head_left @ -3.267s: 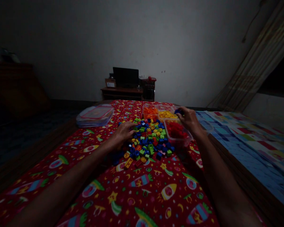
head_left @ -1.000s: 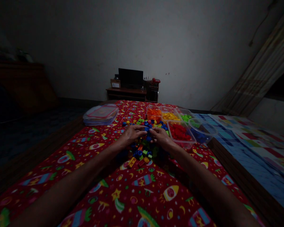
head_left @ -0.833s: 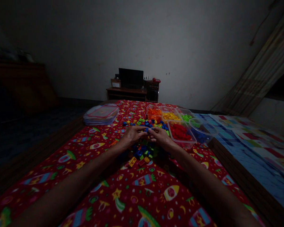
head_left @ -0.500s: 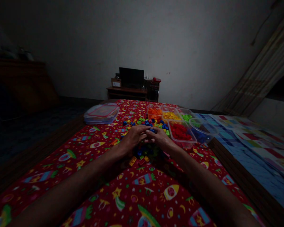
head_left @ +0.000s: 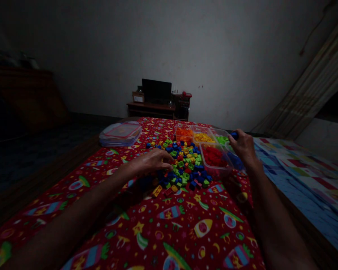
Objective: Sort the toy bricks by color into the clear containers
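A heap of small plastic building bricks [head_left: 183, 167] in blue, green, yellow, orange and red lies on a red rocket-print bedspread [head_left: 163, 228]. My left hand [head_left: 149, 162] rests at the heap's left edge, fingertips among the bricks. Whether those fingers hold a brick is hidden. My right hand [head_left: 243, 146] is raised at the far right, pinching a blue brick [head_left: 234, 135] above a clear tub of blue bricks [head_left: 236, 162]. Next to that tub stand clear tubs of red bricks [head_left: 214, 157], green bricks [head_left: 221, 140], yellow bricks [head_left: 202, 137] and orange bricks [head_left: 183, 134].
A stack of clear plastic lids [head_left: 120, 134] lies at the bedspread's far left. A patterned blue-and-white quilt [head_left: 304, 176] spreads beyond the right edge. A low wooden stand with a dark monitor [head_left: 156, 91] stands against the far wall.
My hands have parted from the middle of the heap. The right hand has moved right to the blue tub, now holding a blue brick. The left hand has drawn back to the heap's left edge.
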`<move>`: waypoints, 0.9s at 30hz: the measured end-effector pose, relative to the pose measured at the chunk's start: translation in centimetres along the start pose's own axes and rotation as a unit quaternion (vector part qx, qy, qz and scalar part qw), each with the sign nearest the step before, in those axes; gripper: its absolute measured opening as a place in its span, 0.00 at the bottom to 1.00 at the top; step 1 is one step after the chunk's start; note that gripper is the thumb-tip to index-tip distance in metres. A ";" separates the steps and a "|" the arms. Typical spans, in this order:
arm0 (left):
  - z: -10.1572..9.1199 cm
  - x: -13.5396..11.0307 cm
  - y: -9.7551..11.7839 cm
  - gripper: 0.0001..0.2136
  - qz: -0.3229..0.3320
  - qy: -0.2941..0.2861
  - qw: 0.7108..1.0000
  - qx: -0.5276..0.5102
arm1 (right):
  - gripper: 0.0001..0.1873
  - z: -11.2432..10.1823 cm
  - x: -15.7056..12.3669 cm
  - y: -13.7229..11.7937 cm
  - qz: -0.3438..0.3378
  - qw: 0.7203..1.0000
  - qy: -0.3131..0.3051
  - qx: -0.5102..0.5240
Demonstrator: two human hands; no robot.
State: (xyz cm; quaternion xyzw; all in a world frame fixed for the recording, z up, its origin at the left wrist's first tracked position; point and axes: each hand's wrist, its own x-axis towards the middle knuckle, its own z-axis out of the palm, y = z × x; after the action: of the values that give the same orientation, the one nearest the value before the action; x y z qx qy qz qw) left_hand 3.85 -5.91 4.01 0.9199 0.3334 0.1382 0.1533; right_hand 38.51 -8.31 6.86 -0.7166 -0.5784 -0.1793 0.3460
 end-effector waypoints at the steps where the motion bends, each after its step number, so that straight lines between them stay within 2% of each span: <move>1: 0.2 -0.1 0.4 0.12 0.012 -0.021 0.999 0.021 | 0.17 -0.1 0.1 1.2 0.021 0.999 0.000 -0.038; 5: 1.2 -0.3 1.9 0.13 0.052 -0.088 0.992 0.077 | 0.20 -0.1 -0.3 3.9 0.056 0.989 -0.065 -0.119; 8: 1.8 -0.3 2.3 0.11 0.050 -0.095 0.989 0.099 | 0.22 -0.4 -0.3 3.3 0.053 0.988 -0.075 -0.123; 10: 1.9 -0.1 2.2 0.09 0.047 -0.091 0.990 0.099 | 0.21 -0.6 -0.1 1.8 0.037 0.993 -0.055 -0.099; 12: 1.6 0.0 1.8 0.09 0.042 -0.083 0.991 0.094 | 0.17 -0.8 -0.2 -0.5 -0.008 0.997 -0.058 -0.048; 14: 1.0 0.1 1.1 0.09 0.029 -0.062 0.994 0.088 | 0.13 -0.9 -0.8 -3.3 -0.080 0.990 -0.116 0.015; 16: 0.5 0.1 0.0 0.10 0.005 -0.024 0.997 0.078 | 0.11 -0.8 -2.1 -6.0 -0.159 0.964 -0.209 0.048; 19: 0.2 0.0 -2.1 0.13 -0.026 0.045 0.994 0.091 | 0.10 -0.6 -4.8 -9.1 -0.244 0.927 -0.285 -0.021; 22: 0.8 -0.1 -3.0 0.12 -0.037 0.072 0.988 0.131 | 0.09 0.1 -7.2 -10.5 -0.298 0.904 -0.300 -0.062; 27: 2.4 0.2 -2.0 0.08 -0.031 0.064 0.979 0.193 | 0.10 2.1 -8.5 -10.4 -0.327 0.891 -0.300 -0.096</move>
State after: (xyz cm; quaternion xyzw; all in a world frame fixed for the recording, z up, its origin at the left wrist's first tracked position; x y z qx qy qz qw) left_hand 3.72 -4.80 1.12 0.9109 0.3909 0.1247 -0.0447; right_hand 26.05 -11.89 2.83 -0.5361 -0.8364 -0.1139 0.0071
